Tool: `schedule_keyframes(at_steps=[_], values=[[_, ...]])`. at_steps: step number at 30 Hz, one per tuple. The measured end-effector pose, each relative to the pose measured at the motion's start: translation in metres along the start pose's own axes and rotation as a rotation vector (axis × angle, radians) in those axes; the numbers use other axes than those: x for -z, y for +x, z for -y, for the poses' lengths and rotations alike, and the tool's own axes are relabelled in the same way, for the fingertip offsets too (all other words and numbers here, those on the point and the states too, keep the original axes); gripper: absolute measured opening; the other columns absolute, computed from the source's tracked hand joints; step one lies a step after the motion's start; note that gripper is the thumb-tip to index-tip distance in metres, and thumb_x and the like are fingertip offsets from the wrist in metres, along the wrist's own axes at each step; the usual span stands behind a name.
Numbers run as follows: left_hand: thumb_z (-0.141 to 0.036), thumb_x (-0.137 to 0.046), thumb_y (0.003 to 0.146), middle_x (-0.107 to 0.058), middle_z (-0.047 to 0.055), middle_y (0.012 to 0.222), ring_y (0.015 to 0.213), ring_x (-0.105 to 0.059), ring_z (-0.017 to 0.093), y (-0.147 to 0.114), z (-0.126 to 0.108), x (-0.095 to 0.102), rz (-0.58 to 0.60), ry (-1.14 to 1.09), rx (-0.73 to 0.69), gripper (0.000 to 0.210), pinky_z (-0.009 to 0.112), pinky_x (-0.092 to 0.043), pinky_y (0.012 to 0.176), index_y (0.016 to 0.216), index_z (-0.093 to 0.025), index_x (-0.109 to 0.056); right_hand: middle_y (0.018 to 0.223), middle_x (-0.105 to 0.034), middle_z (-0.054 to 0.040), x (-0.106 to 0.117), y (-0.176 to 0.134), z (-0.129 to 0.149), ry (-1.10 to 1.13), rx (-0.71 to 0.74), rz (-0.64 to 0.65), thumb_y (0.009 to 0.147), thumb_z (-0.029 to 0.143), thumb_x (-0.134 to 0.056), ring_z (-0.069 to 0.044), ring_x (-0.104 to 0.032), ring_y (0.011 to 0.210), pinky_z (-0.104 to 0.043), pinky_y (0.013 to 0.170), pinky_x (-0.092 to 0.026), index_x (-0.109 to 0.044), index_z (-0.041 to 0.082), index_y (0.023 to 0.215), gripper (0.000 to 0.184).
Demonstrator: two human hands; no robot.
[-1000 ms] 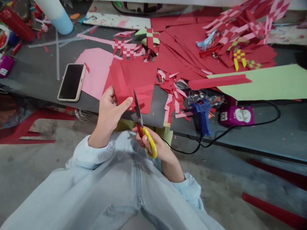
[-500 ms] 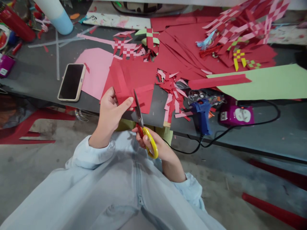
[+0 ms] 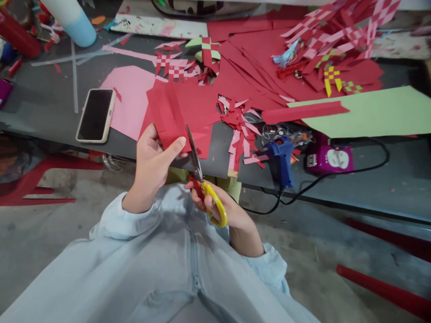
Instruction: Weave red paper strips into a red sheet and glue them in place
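Note:
My left hand (image 3: 153, 163) pinches a piece of red paper (image 3: 168, 114) between thumb and fingers, just over the table's front edge. In my right hand (image 3: 210, 199) are scissors (image 3: 215, 204) with one yellow and one red handle. Their blades point up and away from me, along the right side of the red paper, close to my left thumb. The blades look nearly closed. Under the held piece lies a larger red sheet (image 3: 202, 101), partly hidden by it. A pink sheet (image 3: 126, 96) sticks out to its left.
A phone (image 3: 96, 115) lies on the left. Red and pink scraps (image 3: 239, 123), a blue glue gun (image 3: 282, 161) with a black cable and a purple box (image 3: 332, 157) are on the right. Woven paper strips (image 3: 323, 40) heap behind, near a green sheet (image 3: 367, 112).
The scissors' blades have come closer together, and the handles have shifted slightly right. A red strip that reached right across the blades no longer shows there. The view has shifted slightly.

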State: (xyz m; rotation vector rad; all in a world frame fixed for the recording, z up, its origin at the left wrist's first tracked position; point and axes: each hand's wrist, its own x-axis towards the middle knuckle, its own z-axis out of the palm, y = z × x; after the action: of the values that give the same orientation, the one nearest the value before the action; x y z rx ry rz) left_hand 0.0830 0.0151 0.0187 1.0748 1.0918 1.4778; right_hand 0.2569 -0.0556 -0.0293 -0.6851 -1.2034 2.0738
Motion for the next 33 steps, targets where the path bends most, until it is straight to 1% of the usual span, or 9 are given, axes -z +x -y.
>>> schedule_keyframes(at_steps=[6,12,17,22,26,33], values=[[-0.040,-0.089,0.070,-0.067,-0.004,0.078,0.062,-0.067,0.012,-0.0005,0.0030,0.0036,-0.018,0.041,-0.021,0.039,0.023,-0.059,0.054,0.093,-0.024,-0.062,0.077,-0.040,0.0044,-0.0005,-0.0001,-0.0049,0.014,0.012,0.000,0.094,0.065,-0.054,-0.010,-0.031,0.059,-0.027,0.052,-0.027,-0.054,0.022,0.117,0.050],[-0.042,-0.088,0.073,-0.064,-0.003,0.077,0.067,-0.068,0.014,-0.0014,0.0041,0.0040,0.009,0.042,-0.024,0.038,0.027,-0.060,0.058,0.093,-0.024,-0.061,0.077,-0.041,0.0039,-0.0024,-0.0006,-0.0082,0.032,-0.004,-0.011,0.094,0.064,-0.054,-0.010,-0.031,0.059,-0.028,0.052,-0.028,-0.055,0.022,0.113,0.046],[-0.043,-0.089,0.071,-0.063,-0.005,0.075,0.063,-0.066,0.011,-0.0019,0.0003,0.0012,0.017,-0.002,-0.001,0.039,0.024,-0.059,0.057,0.091,-0.024,-0.060,0.077,-0.042,0.0038,-0.0018,-0.0007,-0.0052,0.036,0.002,-0.003,0.092,0.067,-0.055,-0.010,-0.030,0.058,-0.028,0.052,-0.026,-0.055,0.022,0.116,0.051],[-0.039,-0.091,0.068,-0.065,-0.005,0.076,0.060,-0.064,0.009,0.0000,-0.0018,0.0021,0.023,-0.040,0.026,0.040,0.022,-0.058,0.054,0.090,-0.024,-0.062,0.075,-0.042,0.0043,-0.0015,-0.0011,-0.0036,0.036,0.014,-0.011,0.092,0.065,-0.058,-0.010,-0.030,0.058,-0.028,0.052,-0.026,-0.056,0.023,0.121,0.051],[-0.038,-0.091,0.067,-0.065,-0.006,0.074,0.059,-0.063,0.009,0.0008,-0.0020,0.0030,0.027,-0.040,0.029,0.039,0.022,-0.058,0.055,0.088,-0.023,-0.061,0.076,-0.043,0.0036,-0.0029,-0.0008,-0.0027,0.024,0.005,-0.041,0.093,0.064,-0.057,-0.010,-0.031,0.060,-0.027,0.052,-0.027,-0.057,0.022,0.119,0.050],[-0.037,-0.091,0.067,-0.065,-0.006,0.074,0.058,-0.064,0.007,0.0011,-0.0024,0.0014,0.013,-0.052,0.039,0.041,0.018,-0.055,0.052,0.089,-0.021,-0.060,0.069,-0.040,0.0056,-0.0037,0.0008,-0.0005,0.013,-0.020,-0.051,0.093,0.065,-0.055,-0.010,-0.031,0.057,-0.027,0.052,-0.027,-0.055,0.021,0.112,0.048]])
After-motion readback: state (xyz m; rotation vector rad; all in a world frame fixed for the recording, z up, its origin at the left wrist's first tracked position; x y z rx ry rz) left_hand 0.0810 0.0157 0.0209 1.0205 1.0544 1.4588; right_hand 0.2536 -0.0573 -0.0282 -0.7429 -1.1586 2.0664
